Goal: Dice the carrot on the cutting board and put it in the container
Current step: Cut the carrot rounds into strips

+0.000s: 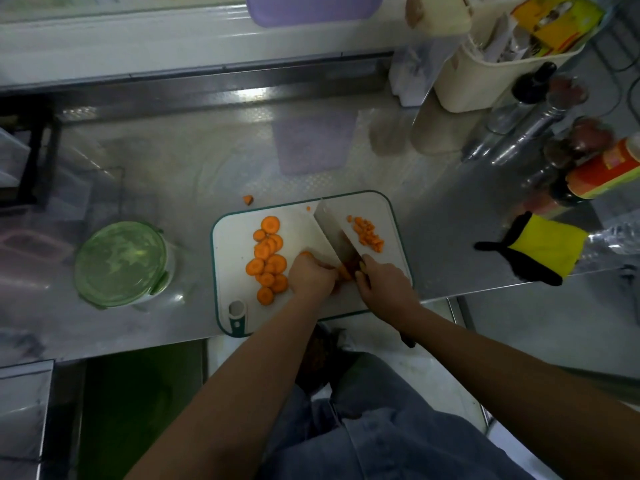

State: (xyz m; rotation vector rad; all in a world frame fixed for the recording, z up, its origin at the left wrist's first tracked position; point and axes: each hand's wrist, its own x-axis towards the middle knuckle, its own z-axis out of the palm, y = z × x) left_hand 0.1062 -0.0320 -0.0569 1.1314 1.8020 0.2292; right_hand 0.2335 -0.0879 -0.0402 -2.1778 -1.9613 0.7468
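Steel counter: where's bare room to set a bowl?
Free: between the green-lidded round container and white cutting board; behind the board, past one stray carrot chunk. Crowded: bottles and cream bin far right, yellow-black glove near the edge.

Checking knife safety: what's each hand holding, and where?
Right hand grips the cleaver by its handle; left hand holds the carrot piece down beside the blade.

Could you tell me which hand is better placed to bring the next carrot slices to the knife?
Left. The left hand, holding the carrot being cut, lies beside the uncut slices; the right hand grips the knife.
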